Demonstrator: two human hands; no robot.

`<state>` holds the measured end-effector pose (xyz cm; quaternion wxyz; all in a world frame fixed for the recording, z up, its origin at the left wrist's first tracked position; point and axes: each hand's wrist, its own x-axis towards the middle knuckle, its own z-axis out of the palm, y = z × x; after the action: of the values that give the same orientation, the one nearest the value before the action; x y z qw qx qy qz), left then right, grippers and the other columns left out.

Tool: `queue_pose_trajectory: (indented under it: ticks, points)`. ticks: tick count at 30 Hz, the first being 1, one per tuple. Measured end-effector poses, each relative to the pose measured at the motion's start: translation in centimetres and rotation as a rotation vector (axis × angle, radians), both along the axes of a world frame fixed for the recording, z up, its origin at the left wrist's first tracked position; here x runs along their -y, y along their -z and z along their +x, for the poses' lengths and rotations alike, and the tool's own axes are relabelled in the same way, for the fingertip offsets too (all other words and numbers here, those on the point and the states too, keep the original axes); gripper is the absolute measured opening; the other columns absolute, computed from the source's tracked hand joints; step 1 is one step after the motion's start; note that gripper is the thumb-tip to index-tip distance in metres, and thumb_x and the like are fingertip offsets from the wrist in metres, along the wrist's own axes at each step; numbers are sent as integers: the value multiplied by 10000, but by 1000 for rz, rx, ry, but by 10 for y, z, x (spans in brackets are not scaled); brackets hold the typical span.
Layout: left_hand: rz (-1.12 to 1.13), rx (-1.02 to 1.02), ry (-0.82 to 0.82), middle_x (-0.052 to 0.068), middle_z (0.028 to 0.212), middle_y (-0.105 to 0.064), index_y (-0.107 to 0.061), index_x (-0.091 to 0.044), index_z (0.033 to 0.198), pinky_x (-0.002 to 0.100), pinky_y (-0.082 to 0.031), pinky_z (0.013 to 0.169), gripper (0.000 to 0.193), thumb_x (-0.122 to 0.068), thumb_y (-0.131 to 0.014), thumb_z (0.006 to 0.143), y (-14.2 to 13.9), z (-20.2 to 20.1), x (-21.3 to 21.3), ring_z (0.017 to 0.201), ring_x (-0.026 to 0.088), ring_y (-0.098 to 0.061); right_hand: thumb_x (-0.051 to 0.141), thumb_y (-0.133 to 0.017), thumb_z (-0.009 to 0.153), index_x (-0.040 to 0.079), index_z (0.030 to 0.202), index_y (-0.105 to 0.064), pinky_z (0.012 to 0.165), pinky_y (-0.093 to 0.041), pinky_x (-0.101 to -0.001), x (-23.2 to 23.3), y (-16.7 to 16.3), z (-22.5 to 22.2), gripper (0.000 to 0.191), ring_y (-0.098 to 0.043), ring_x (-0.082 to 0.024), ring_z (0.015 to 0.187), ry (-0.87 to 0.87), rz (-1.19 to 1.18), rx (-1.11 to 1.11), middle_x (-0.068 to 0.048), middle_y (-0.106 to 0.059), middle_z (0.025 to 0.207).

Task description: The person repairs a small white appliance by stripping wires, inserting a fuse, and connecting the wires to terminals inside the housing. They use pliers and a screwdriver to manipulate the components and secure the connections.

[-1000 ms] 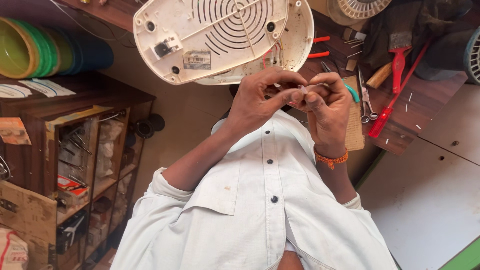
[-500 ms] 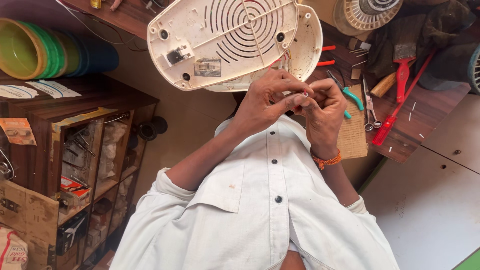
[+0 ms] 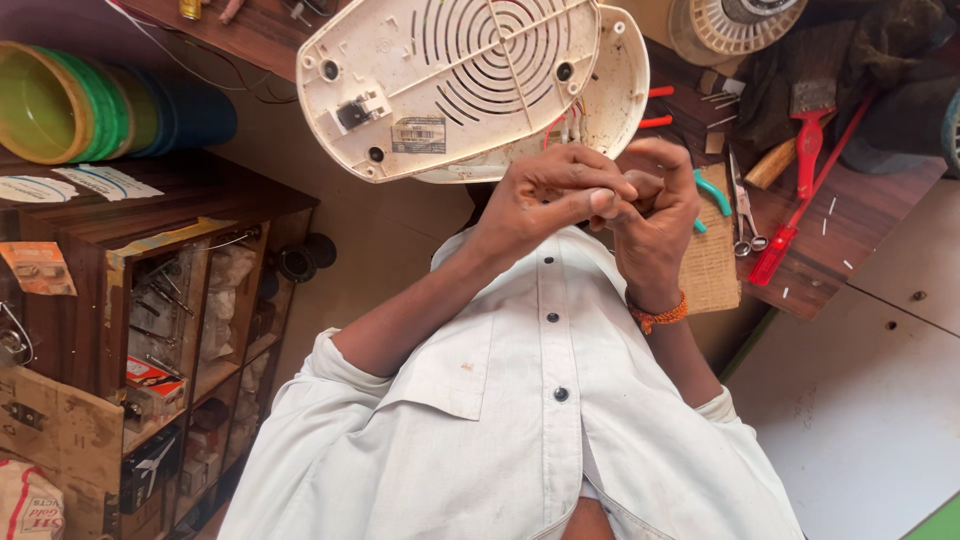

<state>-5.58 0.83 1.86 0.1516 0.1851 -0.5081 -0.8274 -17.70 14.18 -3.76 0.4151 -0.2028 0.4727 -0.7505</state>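
Note:
A white plastic appliance base point(image 3: 450, 80) with a round vent grille, screw holes and a sticker label stands tilted above both hands. Thin coloured wires point(image 3: 572, 128) come out of its lower right edge and run down to the fingers. My left hand point(image 3: 545, 195) and my right hand point(image 3: 655, 225) meet just below the base, fingertips pinched together on the wire ends, which the fingers mostly hide. An orange thread band point(image 3: 658, 313) circles the right wrist. Both forearms come out of a pale buttoned shirt point(image 3: 520, 420).
A wooden bench at the right holds a red screwdriver point(image 3: 790, 235), a red-handled brush point(image 3: 808, 140), scissors point(image 3: 742, 215), teal-handled pliers point(image 3: 712, 192) and a woven mat point(image 3: 710, 265). Stacked green and blue bowls point(image 3: 70, 100) sit above a cluttered wooden shelf unit point(image 3: 150, 330) on the left.
The white base and both hands have shifted up and right in view. The fingers have drawn closer together, the left hand's fingers now lying over the right hand's.

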Motion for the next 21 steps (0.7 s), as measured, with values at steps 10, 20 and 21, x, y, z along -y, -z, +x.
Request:
queue_pose_trajectory:
  ticks: [10,20,21]
  points:
    - [-230,-147,-19,67,1283,-619,-723,-35,1221,284,-558,997,177,-134,-693,1078,0,14,-15,1173,132,-585,192,-840,1004,2,1277,-545,652,-550,-221,-5,-9,7,444,-700,-112,777,35,-9,53,-82,-725,896]
    - [-99,-134,-211,102,1131,-656,-694,-15,1085,249,-538,819,150,-155,-641,1077,-4,19,-14,958,113,-617,261,-755,1010,2,1182,-608,818,-618,-332,-34,11,-18,344,-732,-196,885,85,193,-605,-101,-723,979]
    - [-11,-151,-233,99,1081,-669,-677,-28,1060,247,-541,763,145,-160,-618,1064,-6,19,-11,903,115,-632,273,-714,1034,3,1152,-631,862,-610,-365,-43,24,-33,306,-736,-228,916,147,237,-820,-114,-724,1001]
